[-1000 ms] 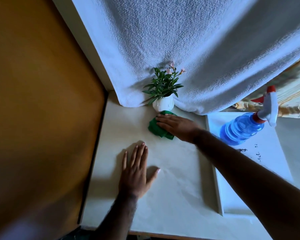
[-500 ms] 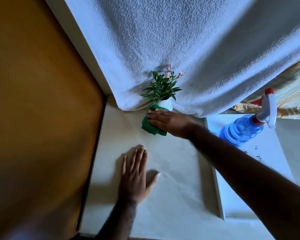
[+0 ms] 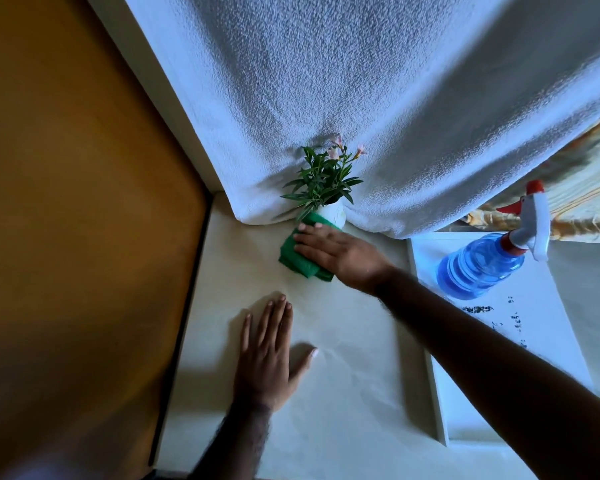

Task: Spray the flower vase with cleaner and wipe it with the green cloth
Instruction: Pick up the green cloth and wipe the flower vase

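The flower vase (image 3: 333, 215) stands at the far edge of the pale counter (image 3: 343, 393), small and white, its lower front covered by the green cloth (image 3: 293, 256).

Nearest the camera, the left hand (image 3: 269, 358) lies flat on the counter, palm down, fingers stretched out and close together, thumb spread to the side; its grip is open and has hold of nothing.

Beyond it, the right hand (image 3: 340, 252) reaches across from the right, arm extended. Its fingers lie over the bunched green cloth and press it toward the base of the vase. The cloth's near part rests on the counter. The fingers are nearly straight, so the grip is a flat press on the cloth more than a closed clutch.

Green leaves and a few pale pink flowers (image 3: 321, 178) rise from the vase.

To the right, on a white tray (image 3: 540, 341), a blue spray bottle (image 3: 482, 265) with a white and red trigger head stands well apart from both hands.

Farthest back, a white textured towel (image 3: 378, 98) hangs down behind the vase and touches the counter. An orange-brown wall (image 3: 77, 202) fills the left side.
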`<state>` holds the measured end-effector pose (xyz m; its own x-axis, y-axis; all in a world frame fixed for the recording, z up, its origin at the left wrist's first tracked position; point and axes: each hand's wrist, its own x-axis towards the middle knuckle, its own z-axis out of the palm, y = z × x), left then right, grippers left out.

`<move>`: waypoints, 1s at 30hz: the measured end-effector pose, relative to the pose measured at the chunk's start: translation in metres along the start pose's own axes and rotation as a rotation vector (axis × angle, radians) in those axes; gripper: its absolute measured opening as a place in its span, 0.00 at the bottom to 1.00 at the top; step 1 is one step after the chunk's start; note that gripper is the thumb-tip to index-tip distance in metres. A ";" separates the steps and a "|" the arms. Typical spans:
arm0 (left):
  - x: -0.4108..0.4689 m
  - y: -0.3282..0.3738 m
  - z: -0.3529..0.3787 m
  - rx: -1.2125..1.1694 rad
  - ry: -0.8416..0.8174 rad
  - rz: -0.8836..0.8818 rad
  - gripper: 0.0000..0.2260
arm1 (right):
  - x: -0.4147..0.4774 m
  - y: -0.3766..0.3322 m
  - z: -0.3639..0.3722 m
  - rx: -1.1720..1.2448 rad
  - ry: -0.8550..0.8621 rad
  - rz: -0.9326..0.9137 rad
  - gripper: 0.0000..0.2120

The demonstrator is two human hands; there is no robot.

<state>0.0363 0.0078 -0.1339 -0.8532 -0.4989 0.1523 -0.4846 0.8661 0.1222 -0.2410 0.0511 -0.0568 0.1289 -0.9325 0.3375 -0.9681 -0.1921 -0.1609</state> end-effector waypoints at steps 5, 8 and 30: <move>-0.001 -0.001 0.001 0.004 -0.005 0.005 0.40 | -0.003 0.027 -0.012 -0.004 -0.061 0.006 0.19; 0.000 -0.001 0.002 0.003 -0.011 -0.001 0.40 | -0.006 0.022 -0.005 0.058 -0.119 0.022 0.19; 0.001 0.001 -0.003 0.018 -0.023 0.001 0.39 | -0.021 0.018 0.000 0.015 -0.062 0.027 0.17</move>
<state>0.0353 0.0085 -0.1309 -0.8576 -0.4977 0.1295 -0.4873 0.8670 0.1045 -0.2612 0.0673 -0.0665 0.1163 -0.9543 0.2752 -0.9681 -0.1708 -0.1832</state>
